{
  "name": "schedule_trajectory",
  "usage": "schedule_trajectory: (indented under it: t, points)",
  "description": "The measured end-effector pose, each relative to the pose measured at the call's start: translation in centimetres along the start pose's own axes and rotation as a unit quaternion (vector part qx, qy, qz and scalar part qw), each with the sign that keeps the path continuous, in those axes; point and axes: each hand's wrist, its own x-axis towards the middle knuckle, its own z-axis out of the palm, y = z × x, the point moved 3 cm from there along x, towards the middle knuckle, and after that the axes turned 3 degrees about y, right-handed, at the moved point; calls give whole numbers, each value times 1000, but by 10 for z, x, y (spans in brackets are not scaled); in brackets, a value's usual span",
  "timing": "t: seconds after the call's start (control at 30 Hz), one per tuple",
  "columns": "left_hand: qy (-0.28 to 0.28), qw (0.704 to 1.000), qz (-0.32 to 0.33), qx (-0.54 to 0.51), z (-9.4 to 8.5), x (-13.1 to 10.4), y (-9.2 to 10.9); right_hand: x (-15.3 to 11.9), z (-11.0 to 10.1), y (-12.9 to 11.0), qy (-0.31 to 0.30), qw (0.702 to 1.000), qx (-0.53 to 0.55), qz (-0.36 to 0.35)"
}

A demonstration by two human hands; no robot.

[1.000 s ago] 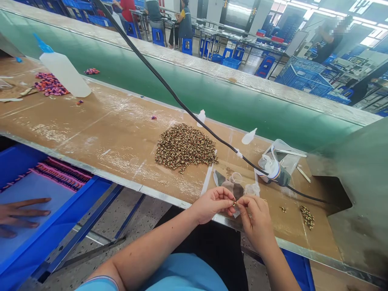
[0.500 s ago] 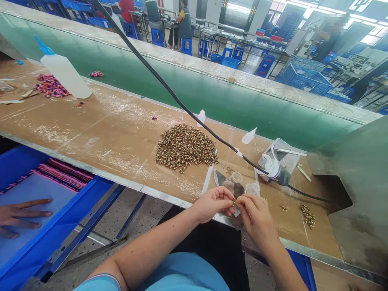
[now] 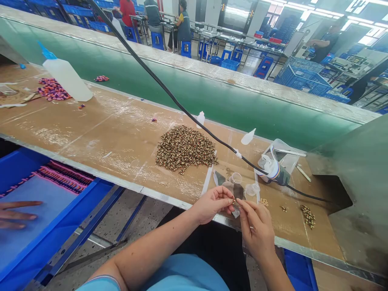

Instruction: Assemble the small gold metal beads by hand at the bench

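My left hand [image 3: 214,205] pinches a tiny gold-and-dark piece [image 3: 233,201] between thumb and fingertips at the table's front edge. Right beside it, my right hand [image 3: 256,226] has its thumb and index finger closed near that piece; whatever it holds is too small to make out. Grey and brown cloth scraps [image 3: 235,189] lie just beyond the fingertips, with small clear round cups [image 3: 252,189] next to them. A large heap of similar small pieces [image 3: 185,148] sits to the left on the brown table. Small beige pieces [image 3: 263,202] lie right of my right hand.
A black cable [image 3: 169,91] crosses above the table toward a clear box [image 3: 287,157]. Small white bottles [image 3: 248,137] lie along the back edge. At the left are a large bottle [image 3: 68,80] and a blue crate [image 3: 75,210] with another person's hand [image 3: 16,215] over it.
My right hand has shifted slightly down and its fingers look straighter, uncovering the small beige pieces. The other person's hand has moved left. My left hand stays nearly in place.
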Motion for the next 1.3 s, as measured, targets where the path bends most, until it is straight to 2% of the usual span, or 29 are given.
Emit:
schedule_trajectory:
  t: [0.23,0.37,0.43,0.57,0.67,1.03,1.3]
  points:
    - [9,1000,13,-1,-1,2,-1,-4,5,-1,12,999,16,-32]
    - [14,1000,20,13,-1,2,-2,-6,5,-1,16,999,36,-26]
    - [10,999,34,17,0,2,-2,-6,4,1,16,999,33,0]
    - [1,997,65,40,2,2,-2,-7,4,4,39,994,32,99]
    - [-2,995,84,61,2,2,-4,-8,7,5,40,990,42,128]
    - [-11,988,126,94,-1,1,-15,-9,-1,0,57,998,-13,3]
    - [-26,979,161,125,-2,-1,-16,-13,-2,3,72,997,8,20]
